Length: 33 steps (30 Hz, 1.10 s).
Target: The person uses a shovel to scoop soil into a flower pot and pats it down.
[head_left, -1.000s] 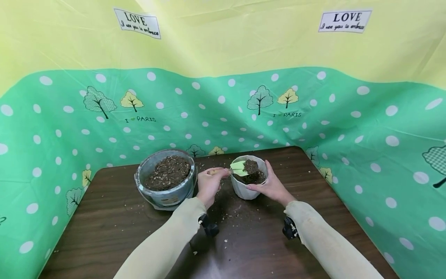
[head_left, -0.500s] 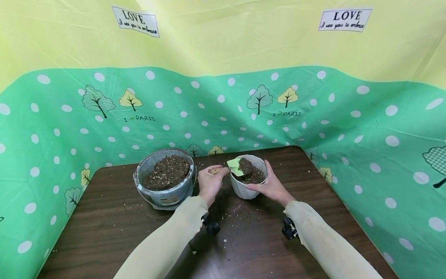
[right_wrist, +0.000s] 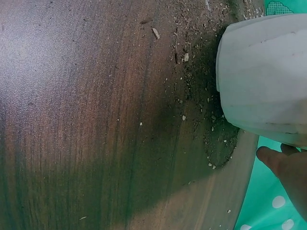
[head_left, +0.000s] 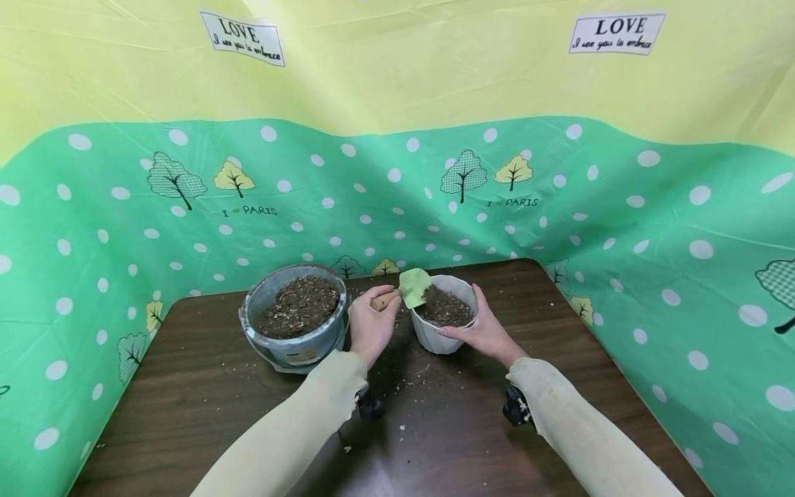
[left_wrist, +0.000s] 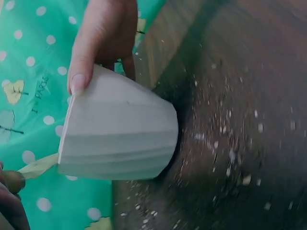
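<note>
My left hand [head_left: 373, 324] grips the wooden handle [head_left: 386, 300] of a small trowel with a light green blade [head_left: 414, 286]. The blade is tilted at the left rim of a white faceted flowerpot [head_left: 437, 342], its face turned toward the pot. Dark soil [head_left: 448, 309] lies inside the pot. My right hand [head_left: 487, 331] holds the pot's right side, thumb over the near rim and fingers round the far side. In the left wrist view the pot [left_wrist: 120, 124] stands between the right thumb and the trowel handle [left_wrist: 13, 181].
A grey-blue bucket [head_left: 295, 353] of soil with a wire handle stands on the left of the dark wooden table [head_left: 186, 414]. Crumbs of soil and pale bits [right_wrist: 184, 57] are scattered around the pot. A green and yellow printed cloth [head_left: 373, 179] hangs behind and at both sides.
The trowel blade has drawn back left and up to the pot's rim and tipped; the soil heap on it has gone into the pot. My right hand has stayed on the pot.
</note>
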{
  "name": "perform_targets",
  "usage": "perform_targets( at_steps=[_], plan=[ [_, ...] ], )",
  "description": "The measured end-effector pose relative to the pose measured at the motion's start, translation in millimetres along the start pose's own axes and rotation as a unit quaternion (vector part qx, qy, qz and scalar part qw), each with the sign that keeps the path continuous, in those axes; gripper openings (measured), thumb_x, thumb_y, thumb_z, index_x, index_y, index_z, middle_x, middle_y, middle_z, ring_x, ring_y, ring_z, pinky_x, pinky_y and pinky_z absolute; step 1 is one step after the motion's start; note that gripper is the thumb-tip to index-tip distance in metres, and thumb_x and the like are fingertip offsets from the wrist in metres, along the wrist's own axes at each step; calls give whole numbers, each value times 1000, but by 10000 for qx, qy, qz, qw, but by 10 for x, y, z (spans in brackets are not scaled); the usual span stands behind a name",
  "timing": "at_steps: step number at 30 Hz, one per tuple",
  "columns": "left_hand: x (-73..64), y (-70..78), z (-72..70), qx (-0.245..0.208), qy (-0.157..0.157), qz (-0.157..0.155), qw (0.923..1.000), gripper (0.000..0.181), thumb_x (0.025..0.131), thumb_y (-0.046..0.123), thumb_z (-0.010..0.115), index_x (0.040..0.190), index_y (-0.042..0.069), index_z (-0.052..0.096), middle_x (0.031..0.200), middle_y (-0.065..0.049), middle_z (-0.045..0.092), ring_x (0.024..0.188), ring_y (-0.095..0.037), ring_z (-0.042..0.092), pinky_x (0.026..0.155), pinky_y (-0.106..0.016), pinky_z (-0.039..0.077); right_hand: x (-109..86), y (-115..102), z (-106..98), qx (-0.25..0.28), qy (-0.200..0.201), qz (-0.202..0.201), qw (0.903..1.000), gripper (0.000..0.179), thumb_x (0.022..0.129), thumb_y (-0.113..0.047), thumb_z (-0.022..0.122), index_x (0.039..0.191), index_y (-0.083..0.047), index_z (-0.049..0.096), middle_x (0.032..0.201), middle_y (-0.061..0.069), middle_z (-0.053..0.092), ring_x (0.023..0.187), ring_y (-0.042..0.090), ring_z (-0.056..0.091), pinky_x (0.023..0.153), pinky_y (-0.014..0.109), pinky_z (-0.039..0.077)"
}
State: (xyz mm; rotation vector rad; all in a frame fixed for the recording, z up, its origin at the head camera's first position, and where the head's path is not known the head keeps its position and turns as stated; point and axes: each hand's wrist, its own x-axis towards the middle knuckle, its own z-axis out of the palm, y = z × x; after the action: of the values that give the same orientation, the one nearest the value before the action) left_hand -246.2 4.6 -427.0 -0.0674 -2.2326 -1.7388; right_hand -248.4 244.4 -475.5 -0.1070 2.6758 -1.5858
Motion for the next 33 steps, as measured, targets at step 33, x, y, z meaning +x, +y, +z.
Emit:
perform_targets(
  at_steps=[33],
  plan=[
    [117,285,-218,2166,-85,2819,9346,24,82,5,79,105,10,77,91,-4,67,74,-23,66,63,-41,54,-4,4,5,125,56,-178,9997,128,76,-32,89,158,-9,-7,158,27,16,143,40,21,112,56,23]
  ],
)
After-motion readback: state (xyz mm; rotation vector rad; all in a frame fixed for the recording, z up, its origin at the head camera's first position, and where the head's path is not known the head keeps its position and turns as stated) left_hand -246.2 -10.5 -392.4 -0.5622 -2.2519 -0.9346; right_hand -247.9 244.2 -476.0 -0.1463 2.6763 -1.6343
